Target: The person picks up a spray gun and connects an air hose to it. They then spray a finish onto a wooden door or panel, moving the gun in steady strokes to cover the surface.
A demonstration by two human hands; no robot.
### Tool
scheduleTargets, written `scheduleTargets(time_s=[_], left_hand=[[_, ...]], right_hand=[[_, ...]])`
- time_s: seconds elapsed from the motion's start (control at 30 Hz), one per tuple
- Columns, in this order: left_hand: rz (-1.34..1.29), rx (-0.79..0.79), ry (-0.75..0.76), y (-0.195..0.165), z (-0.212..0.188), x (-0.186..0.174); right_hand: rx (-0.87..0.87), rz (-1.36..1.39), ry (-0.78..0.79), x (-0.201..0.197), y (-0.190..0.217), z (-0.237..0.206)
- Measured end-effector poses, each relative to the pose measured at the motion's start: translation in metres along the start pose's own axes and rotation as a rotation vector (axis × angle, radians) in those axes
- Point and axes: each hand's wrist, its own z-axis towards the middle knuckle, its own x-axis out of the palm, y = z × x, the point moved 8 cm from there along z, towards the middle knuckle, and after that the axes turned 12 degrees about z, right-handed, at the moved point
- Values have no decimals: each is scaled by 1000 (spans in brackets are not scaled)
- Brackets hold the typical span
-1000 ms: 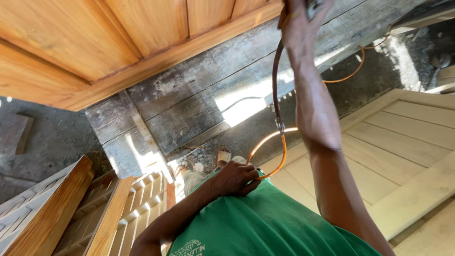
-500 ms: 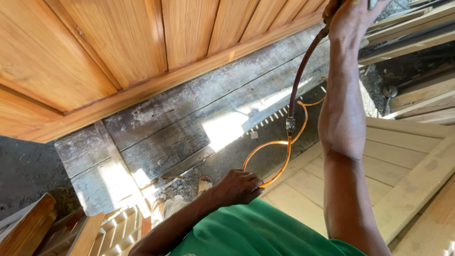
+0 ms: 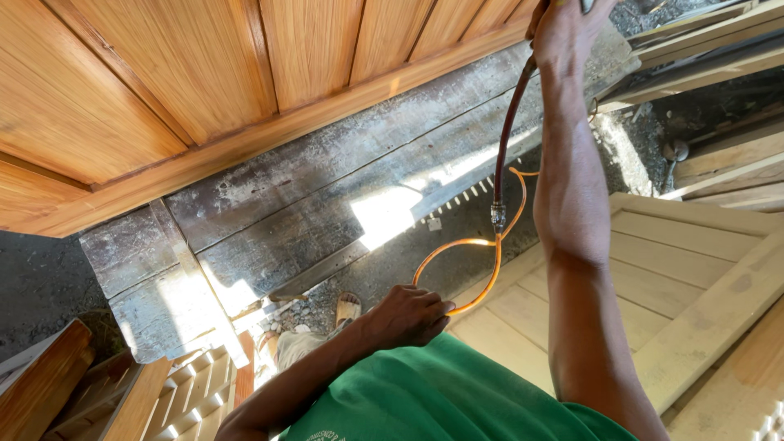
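Observation:
My right hand (image 3: 567,33) is raised at the top edge, closed round a tool whose body is cut off by the frame. A dark hose (image 3: 508,135) drops from it to a metal coupling (image 3: 497,217). From there an orange hose (image 3: 457,245) loops down to my left hand (image 3: 404,314), which is closed on it just above my green shirt (image 3: 441,396). A varnished wooden panel door (image 3: 204,90) fills the upper left, close to my right hand.
Weathered grey planks (image 3: 327,212) lie below the varnished door. An unfinished pale wooden door (image 3: 678,286) lies at the right. Louvred wooden frames (image 3: 163,392) stand at the lower left. A sandalled foot (image 3: 347,309) rests on gravel; stacked timber (image 3: 702,41) is at the upper right.
The view has swung left and down across the varnished door. My right hand stays raised with the tool; my left hand still grips the orange hose, whose loop now hangs wider.

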Motion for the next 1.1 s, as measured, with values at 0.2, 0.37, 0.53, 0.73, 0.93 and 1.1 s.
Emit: scheduleTargets(time_s=[0.2, 0.37, 0.53, 0.73, 0.93, 1.1], left_hand=[[2, -13, 83, 0, -3, 14], [12, 26, 83, -3, -6, 14], [1, 16, 99, -2, -9, 21], [39, 12, 134, -2, -12, 32], [13, 8, 72, -5, -14, 20], [-6, -11, 42, -9, -18, 9]], right_hand=[[71, -49, 34, 19, -37, -35], [45, 65, 73, 30, -69, -65], [130, 103, 113, 39, -97, -95], [375, 53, 58, 49, -129, -130], [438, 81, 57, 58, -150, -158], [524, 132, 14, 67, -152, -172]])
